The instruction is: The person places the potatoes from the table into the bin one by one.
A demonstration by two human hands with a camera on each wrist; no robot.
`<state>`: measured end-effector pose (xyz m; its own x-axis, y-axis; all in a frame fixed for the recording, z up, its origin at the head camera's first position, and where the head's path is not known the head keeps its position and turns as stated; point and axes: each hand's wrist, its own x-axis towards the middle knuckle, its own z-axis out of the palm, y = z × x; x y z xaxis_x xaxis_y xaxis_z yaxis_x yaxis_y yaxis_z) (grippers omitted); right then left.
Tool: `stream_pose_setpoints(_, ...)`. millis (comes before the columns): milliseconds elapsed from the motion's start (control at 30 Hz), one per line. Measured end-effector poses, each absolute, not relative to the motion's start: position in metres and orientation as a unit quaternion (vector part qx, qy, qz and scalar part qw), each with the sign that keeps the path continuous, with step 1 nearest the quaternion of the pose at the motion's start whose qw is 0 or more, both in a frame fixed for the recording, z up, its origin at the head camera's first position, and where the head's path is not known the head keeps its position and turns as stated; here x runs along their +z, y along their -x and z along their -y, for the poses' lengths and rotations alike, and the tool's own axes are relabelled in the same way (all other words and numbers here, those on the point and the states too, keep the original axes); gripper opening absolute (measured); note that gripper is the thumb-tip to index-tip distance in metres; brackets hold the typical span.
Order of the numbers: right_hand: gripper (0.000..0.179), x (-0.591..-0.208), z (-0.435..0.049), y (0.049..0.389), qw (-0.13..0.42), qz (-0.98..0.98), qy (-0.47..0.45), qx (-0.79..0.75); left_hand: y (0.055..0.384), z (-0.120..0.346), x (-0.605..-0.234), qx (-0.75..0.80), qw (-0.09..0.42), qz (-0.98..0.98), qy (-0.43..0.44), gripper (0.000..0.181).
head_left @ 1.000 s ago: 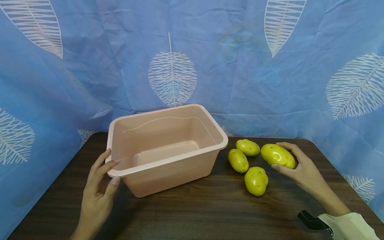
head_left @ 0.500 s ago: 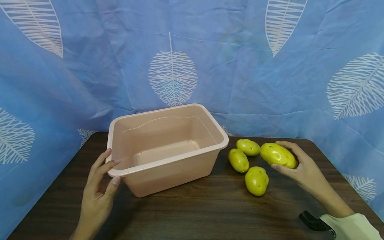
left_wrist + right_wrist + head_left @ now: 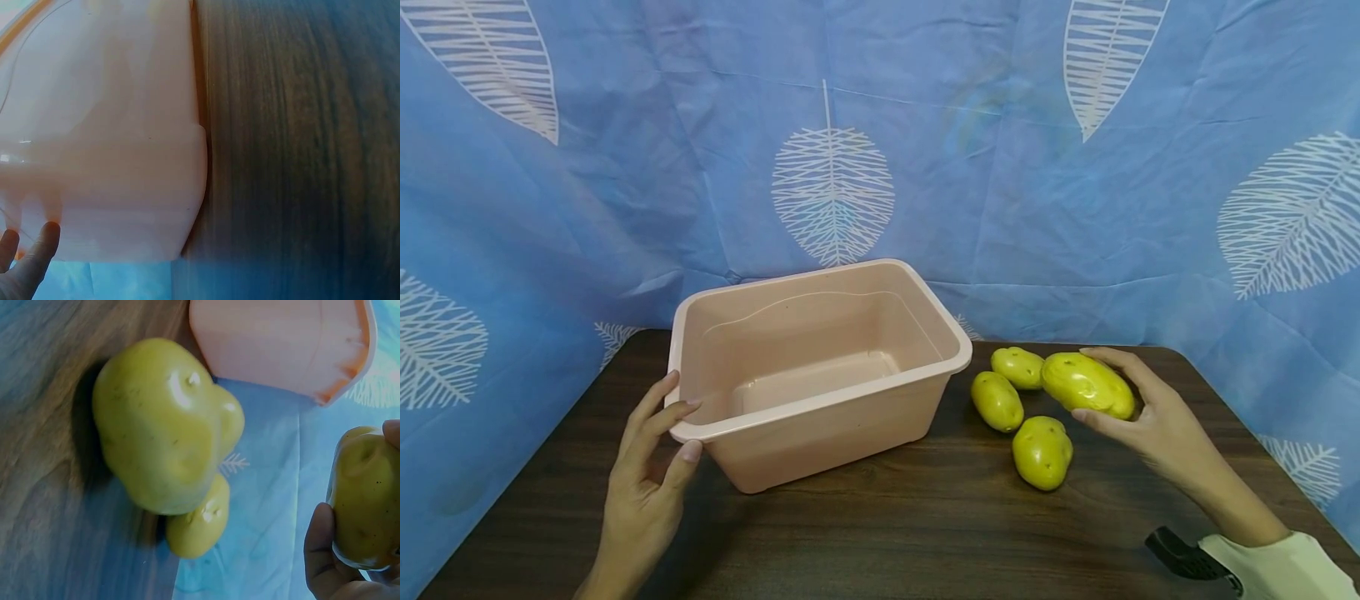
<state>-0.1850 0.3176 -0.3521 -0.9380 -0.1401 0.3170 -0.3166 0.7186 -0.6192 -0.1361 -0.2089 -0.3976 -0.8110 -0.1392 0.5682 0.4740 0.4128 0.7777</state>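
Observation:
A pale pink plastic bin [image 3: 842,446] stands on the table, its inside bare. My left hand [image 3: 643,492] grips the rim at its near left corner, fingertips over the edge and thumb outside. My right hand [image 3: 1157,425] holds a yellow-green potato [image 3: 1087,385] between thumb and fingers, just off the tabletop. Left of it lie three more: a far potato [image 3: 1017,367], a middle potato [image 3: 997,402] and a near potato [image 3: 1042,452]. In the right wrist view, the held potato [image 3: 369,500] appears at the right edge, with the near potato [image 3: 156,425] large beside it.
A dark wood-grain table [image 3: 880,533] bears everything. Behind it hangs a blue cloth [image 3: 955,192] with white leaf prints, close to the table's back edge and sides. A black strap [image 3: 1183,554] is on the right wrist by a light sleeve [image 3: 1273,567].
My right hand has raised the potato slightly and shifted it a little to the left. The left hand, the bin and the other potatoes stay put.

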Motion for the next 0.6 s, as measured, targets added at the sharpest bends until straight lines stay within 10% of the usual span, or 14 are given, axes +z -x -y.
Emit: stream_pose_setpoints(600,0.073,-0.326,-0.290,0.184,0.126,0.915,-0.152,0.352,0.139,0.210,-0.400,-0.531,0.306,0.778,0.135,0.047)
